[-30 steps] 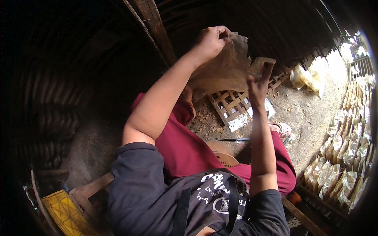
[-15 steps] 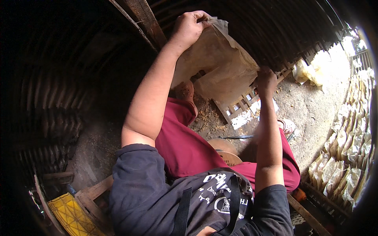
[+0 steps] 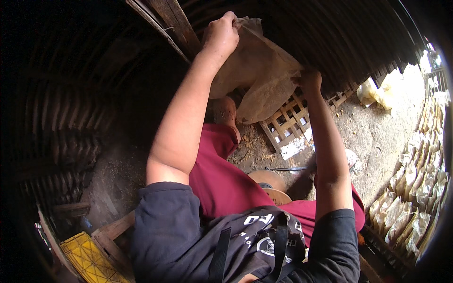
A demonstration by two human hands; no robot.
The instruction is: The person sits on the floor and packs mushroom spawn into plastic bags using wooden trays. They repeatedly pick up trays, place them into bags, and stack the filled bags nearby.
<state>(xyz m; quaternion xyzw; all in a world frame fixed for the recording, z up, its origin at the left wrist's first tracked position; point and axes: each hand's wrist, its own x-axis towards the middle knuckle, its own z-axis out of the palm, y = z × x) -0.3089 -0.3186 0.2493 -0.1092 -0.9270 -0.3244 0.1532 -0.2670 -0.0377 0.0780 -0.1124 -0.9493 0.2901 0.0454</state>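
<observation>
Plastic bag (image 3: 264, 80), thin and floppy, looks light; left hand (image 3: 222, 35) pinches its top edge, right hand (image 3: 309, 80) grips the side fold.

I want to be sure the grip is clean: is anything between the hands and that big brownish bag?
Nothing visible. The left hand grips the bag at its top edge, and the right hand grips its right side; both touch it directly.

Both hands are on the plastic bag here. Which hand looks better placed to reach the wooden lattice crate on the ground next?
Probably the right hand: it grips the plastic bag at its lower edge, right above the wooden lattice crate. The left hand holds the bag's top corner, higher and farther off.
</observation>
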